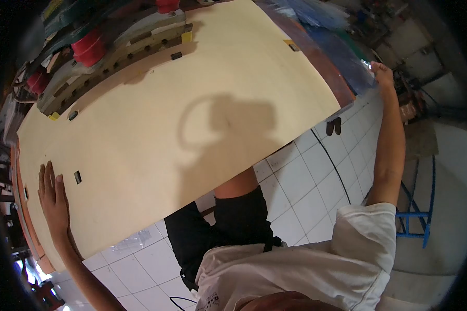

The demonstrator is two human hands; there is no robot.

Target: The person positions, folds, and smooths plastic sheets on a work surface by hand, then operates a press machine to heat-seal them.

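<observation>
My left hand (54,199) lies flat on the cream-coloured board (140,135), near its left end, fingers spread and holding nothing. Just right of it is a small dark block (78,177). My right hand (382,73) reaches out past the board's right side, its fingers closed at the edge of clear plastic sheeting (342,59). What exactly the fingers pinch is small, but it looks like the plastic. More small dark pieces sit on the board, one (73,115) at the left and another (177,55) near the top.
A machine with a long curved bar (124,59) and red cylinders (88,48) overhangs the board's upper left. White floor tiles (290,192) show below, with a black cable (331,163) and brown sandals (333,127). A blue metal frame (414,214) stands at right.
</observation>
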